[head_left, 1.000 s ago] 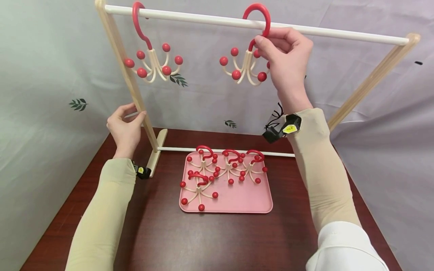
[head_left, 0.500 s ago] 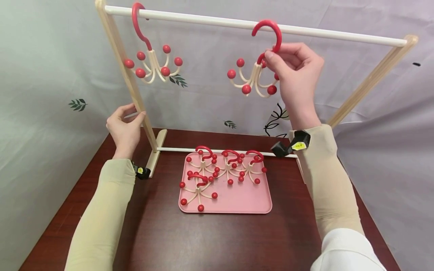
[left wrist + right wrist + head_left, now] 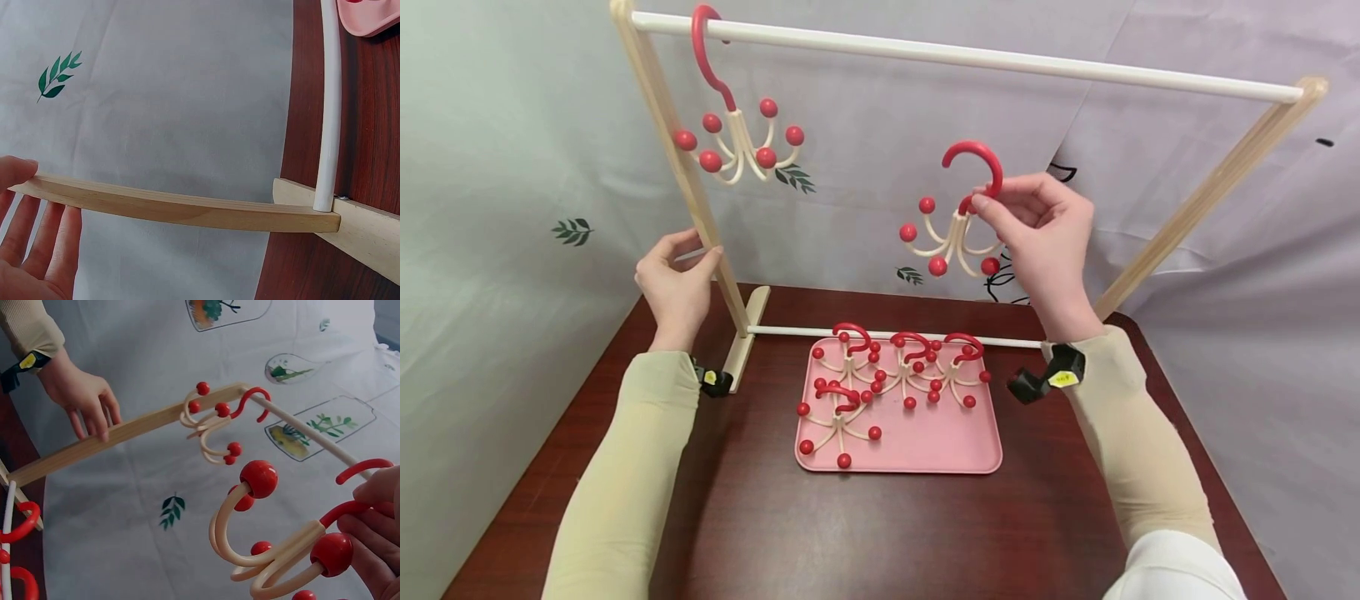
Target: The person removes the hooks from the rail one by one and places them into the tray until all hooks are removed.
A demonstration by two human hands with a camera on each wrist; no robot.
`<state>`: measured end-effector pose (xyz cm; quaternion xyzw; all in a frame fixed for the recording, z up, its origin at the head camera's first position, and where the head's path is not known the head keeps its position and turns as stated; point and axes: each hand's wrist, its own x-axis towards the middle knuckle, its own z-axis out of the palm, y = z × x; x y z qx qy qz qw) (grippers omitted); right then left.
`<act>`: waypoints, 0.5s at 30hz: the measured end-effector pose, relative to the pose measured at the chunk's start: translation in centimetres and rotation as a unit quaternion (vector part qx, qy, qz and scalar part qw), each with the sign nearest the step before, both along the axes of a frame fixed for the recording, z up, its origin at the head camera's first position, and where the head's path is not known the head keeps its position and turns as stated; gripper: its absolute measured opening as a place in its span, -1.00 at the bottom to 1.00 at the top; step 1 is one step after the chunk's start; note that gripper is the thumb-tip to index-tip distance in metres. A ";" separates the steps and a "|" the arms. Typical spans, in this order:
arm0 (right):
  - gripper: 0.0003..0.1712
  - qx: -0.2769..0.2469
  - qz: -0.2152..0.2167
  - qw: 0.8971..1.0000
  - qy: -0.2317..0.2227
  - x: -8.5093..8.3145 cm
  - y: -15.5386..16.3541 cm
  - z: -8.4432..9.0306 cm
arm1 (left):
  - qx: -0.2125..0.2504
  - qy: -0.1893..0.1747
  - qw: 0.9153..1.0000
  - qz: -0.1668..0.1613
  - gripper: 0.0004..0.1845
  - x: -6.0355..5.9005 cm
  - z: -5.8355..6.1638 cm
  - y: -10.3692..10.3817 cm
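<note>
Red-hooked hanger (image 3: 958,225) with cream arms ending in red balls sits right of centre in the head view, in mid-air below the white top rail (image 3: 970,57) and clear of it. The right hand (image 3: 1037,242) pinches it where the red hook meets the cream arms, thumb and forefinger clamped together on the neck, the other fingers curled behind. In the right wrist view the same hanger (image 3: 275,550) fills the lower right of the frame, its fingertips (image 3: 375,544) closed on the red part.

At the upper left of the head view a second hanger (image 3: 733,133) hangs by its hook from the rail, close to the left wooden post (image 3: 677,167). The left hand (image 3: 676,287) grips that post at centre left, thumb on the near side and fingers wrapped round the far side; the left wrist view shows the thumb on the post's edge and the fingers (image 3: 37,237) lying straight and close together under it.

Below, at lower centre, a pink tray (image 3: 925,446) lies on the dark wooden table (image 3: 760,525), holding four more hangers (image 3: 895,367) lying in a loose cluster towards its far edge. The rack's lower white bar (image 3: 790,331) runs just behind the tray. Pale cloth with leaf prints (image 3: 572,231) covers the background.
</note>
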<state>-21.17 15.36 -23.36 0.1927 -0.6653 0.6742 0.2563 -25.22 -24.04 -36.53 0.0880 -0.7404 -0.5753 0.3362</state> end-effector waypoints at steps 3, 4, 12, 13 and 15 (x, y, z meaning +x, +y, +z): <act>-0.81 -0.001 0.009 1.000 -0.008 0.1 0.2 -1.4 | 0.000 -0.001 1.000 0.001 -0.67 0.0 0.0 0.0; -0.80 0.000 0.012 1.000 -0.010 0.0 0.3 -2.0 | -0.001 -0.001 1.000 0.002 -0.67 0.0 0.0 0.0; -0.77 0.028 0.027 0.999 -0.021 0.9 0.8 -5.1 | -0.001 -0.004 1.000 0.003 -0.67 0.1 0.0 0.1; -0.76 0.034 0.032 0.999 -0.025 1.1 0.9 -5.4 | -0.001 -0.006 1.000 0.003 -0.67 0.1 0.0 0.1; -0.76 0.046 0.040 0.998 -0.034 1.7 1.0 -6.1 | -0.002 -0.009 1.000 0.004 -0.67 0.1 0.1 0.1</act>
